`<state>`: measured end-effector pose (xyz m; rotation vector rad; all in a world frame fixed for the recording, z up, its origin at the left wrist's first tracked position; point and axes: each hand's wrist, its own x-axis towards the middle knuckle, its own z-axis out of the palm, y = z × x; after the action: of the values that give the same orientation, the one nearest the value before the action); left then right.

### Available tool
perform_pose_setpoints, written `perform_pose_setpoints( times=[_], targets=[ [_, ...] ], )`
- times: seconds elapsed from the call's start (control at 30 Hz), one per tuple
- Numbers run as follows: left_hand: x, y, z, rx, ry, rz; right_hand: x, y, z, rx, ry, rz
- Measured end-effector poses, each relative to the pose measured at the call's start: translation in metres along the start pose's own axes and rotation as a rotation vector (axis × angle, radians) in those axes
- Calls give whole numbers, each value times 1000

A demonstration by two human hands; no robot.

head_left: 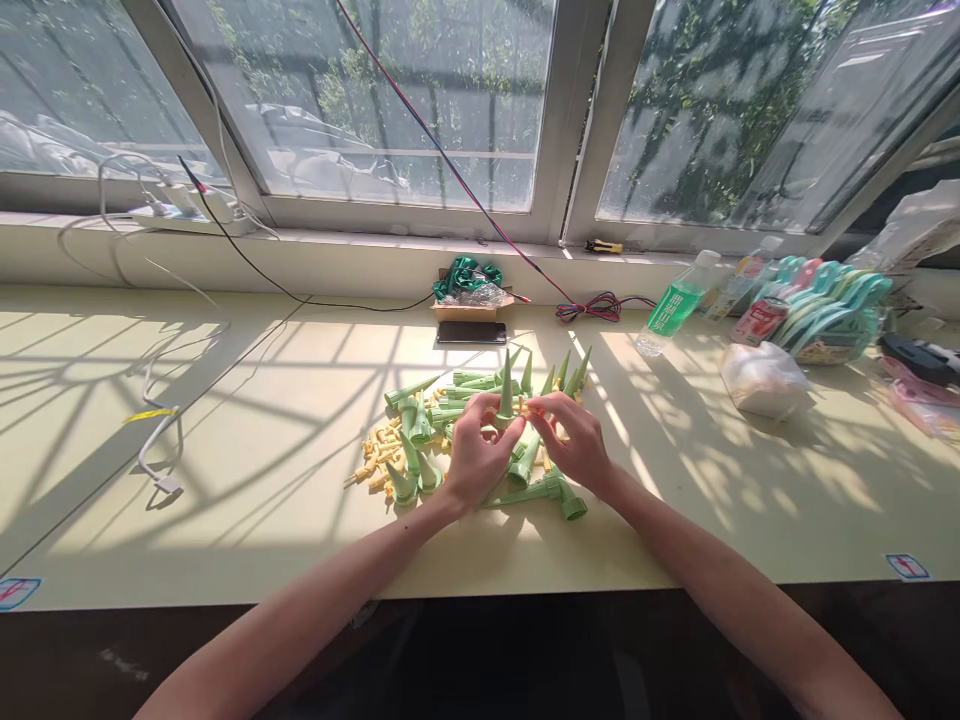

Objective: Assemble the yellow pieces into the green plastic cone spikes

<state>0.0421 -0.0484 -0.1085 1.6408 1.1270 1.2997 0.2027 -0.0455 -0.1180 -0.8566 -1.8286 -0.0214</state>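
Note:
Above the pile in the middle of the table, my left hand (481, 455) is closed on a green plastic plant-watering spike (507, 385), its point upward. My right hand (576, 445) meets it from the right, thumb and forefinger pinching a small yellow plastic valve (524, 407) against the spike's side. Whether the valve sits in the spike is hidden by the fingers. Around both hands lie several more green spikes (401, 485), some upright and some on their sides. Small yellow valves (379, 455) are heaped at the left of the pile.
Behind the pile are a black phone (471, 332) and a small box (469, 310) with green material. To the right stand a green-labelled bottle (675, 305), a red can (759, 320) and a white plastic bag (763, 378). A white cable (161, 445) lies left.

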Motion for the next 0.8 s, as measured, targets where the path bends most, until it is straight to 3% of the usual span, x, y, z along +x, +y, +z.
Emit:
perform_pose_setpoints(
  times=[0.8],
  targets=[
    [1,2,0,3,9,5,-3,1,1,-4,-73,99]
  ],
)
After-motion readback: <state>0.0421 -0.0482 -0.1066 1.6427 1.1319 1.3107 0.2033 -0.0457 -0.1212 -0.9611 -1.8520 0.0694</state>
